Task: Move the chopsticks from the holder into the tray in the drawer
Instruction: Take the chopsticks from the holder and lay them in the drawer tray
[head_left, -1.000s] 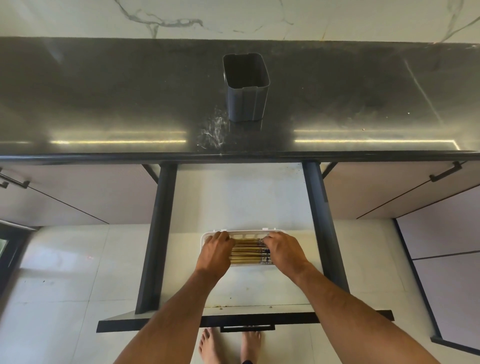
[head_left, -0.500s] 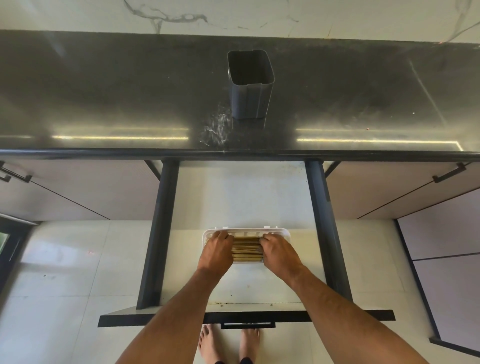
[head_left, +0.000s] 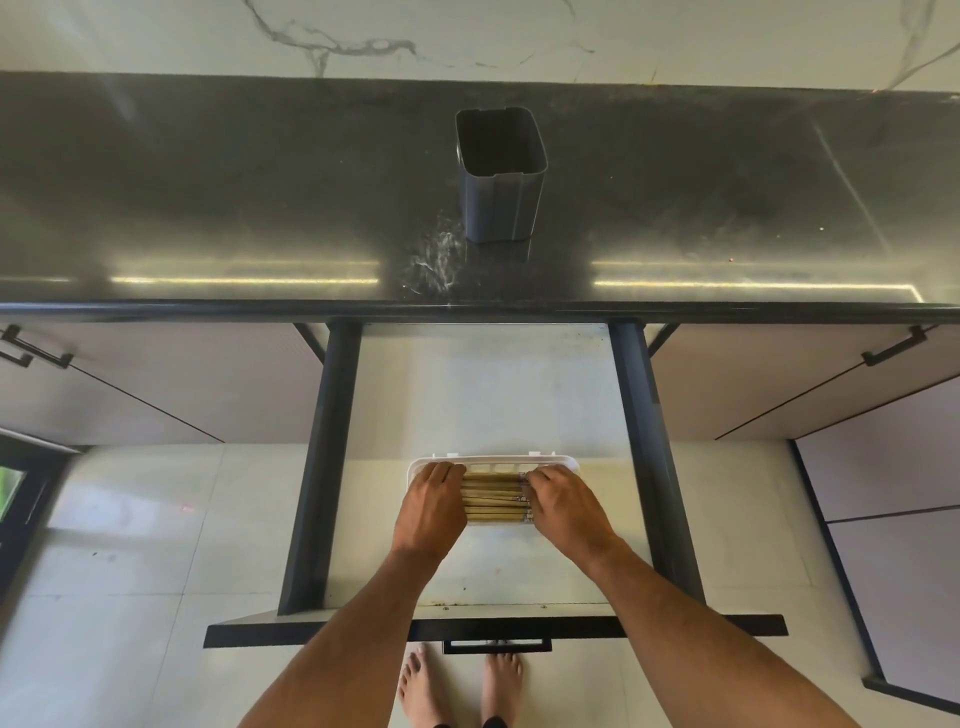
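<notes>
Lower centre: left hand (head_left: 431, 506) and right hand (head_left: 563, 506) press flat on bamboo chopsticks (head_left: 493, 499) in white tray (head_left: 493, 460); light, stiff, roll easily; hold at ends.

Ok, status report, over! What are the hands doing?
Both hands, left and right, on chopsticks in tray. Holder looks empty. Nothing blocking.

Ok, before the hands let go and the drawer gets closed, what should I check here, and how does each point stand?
1. Dark grey square plastic holder on the black countertop emptied: ok, no chopsticks show inside.
2. Tan wooden chopsticks lying in the white slotted plastic tray: ok, side by side.
3. All ends inside the tray: cannot tell, left hand and right hand cover them.
4. Tray fully within the open white drawer: ok.
5. Hands out of the drawer: not ok.
</notes>
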